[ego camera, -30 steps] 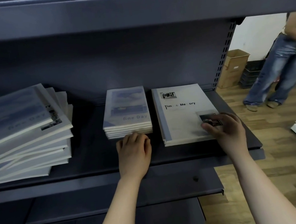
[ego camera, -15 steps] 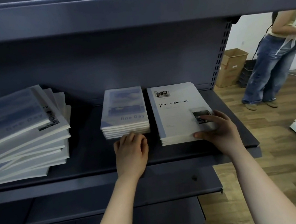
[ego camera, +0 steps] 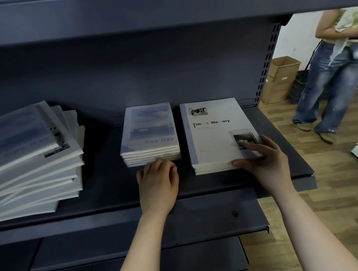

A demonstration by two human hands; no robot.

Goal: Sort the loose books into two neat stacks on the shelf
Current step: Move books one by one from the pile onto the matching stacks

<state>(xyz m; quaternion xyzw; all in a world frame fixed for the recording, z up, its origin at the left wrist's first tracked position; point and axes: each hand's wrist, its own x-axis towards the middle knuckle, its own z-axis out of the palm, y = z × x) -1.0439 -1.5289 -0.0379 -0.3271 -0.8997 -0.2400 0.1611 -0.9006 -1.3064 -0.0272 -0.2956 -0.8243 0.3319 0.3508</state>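
A: Where do your hands stand against the "Fine Day" stack?

B: Your left hand is curled, knuckles against its front edge, gripping nothing; your right hand clamps the front corner of the "Time & Memory" stack just right of it, thumb under, fingers on the cover

A: Risk?

B: Uneven pushing may skew either stack; the leaning pile, well left of it on the shelf, is unsorted and could slide if pulled from below
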